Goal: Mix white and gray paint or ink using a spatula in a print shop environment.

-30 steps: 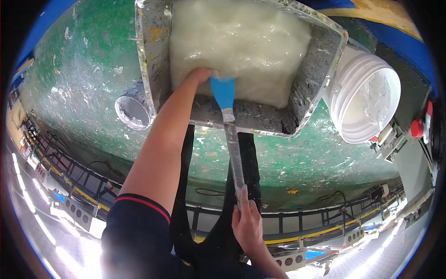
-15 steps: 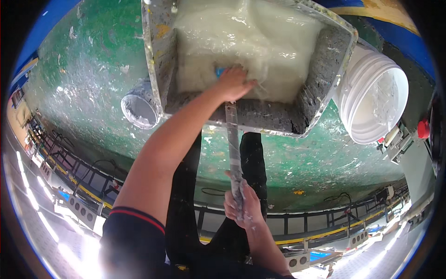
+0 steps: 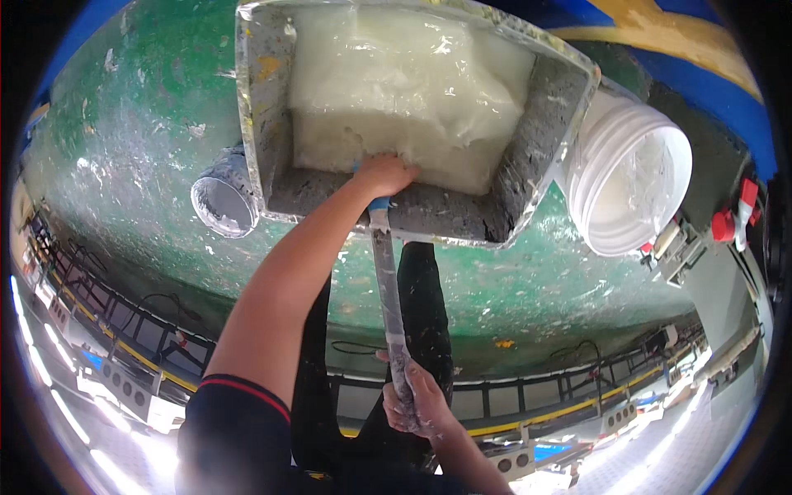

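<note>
A long grey pole, smeared with white, runs from inside a grey tub back toward my body. My right hand is wrapped round its near end. Farther along, my left hand is closed over the pole just inside the tub's near wall, with a blue band showing below it. A small bit of blue also shows at the hand's left. The tub holds a thick, glossy, off-white paste. What is on the pole's far end is hidden by my hand and the paste.
A white bucket leans on its side right of the tub, with residue inside. A smaller paint-smeared bucket lies at its left. Underneath is a green, splattered floor. A red-handled item is at far right.
My left hand and the pole have drawn back toward the tub's near wall, and the blue band now shows below the hand. The paste has a raised ridge; the view has shifted slightly.
</note>
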`<action>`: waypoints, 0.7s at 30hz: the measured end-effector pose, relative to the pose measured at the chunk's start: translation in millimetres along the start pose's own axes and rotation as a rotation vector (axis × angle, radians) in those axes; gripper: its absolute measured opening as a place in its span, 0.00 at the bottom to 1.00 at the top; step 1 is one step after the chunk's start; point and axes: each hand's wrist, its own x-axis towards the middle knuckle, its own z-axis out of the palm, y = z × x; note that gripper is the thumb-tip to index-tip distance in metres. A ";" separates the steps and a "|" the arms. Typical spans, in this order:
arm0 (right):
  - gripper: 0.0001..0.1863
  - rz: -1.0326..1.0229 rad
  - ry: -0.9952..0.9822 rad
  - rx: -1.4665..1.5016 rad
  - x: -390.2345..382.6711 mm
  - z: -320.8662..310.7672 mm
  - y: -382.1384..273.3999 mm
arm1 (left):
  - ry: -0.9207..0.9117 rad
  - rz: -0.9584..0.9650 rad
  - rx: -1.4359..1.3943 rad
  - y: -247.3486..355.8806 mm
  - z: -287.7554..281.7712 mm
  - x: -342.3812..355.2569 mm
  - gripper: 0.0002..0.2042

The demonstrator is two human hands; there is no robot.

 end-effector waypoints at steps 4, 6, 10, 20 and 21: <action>0.33 0.030 -0.118 -0.077 0.7 16.1 -2.8 | 0.096 -0.068 -0.082 -33.4 -75.9 -61.8 0.31; 0.33 0.034 -0.170 -0.108 3.0 30.0 5.6 | 0.069 -0.213 -0.068 -86.9 -107.8 -60.8 0.32; 0.32 0.052 -0.177 -0.075 -3.0 40.7 -12.0 | 0.019 -0.373 -0.026 -50.9 -104.5 -63.7 0.34; 0.29 0.004 0.010 0.023 86.6 76.8 -55.8 | 0.207 -0.132 0.136 -56.6 -49.4 -18.1 0.32; 0.28 0.021 -0.052 0.030 79.6 86.2 -42.7 | 0.037 -0.249 0.066 -89.2 -61.6 1.5 0.30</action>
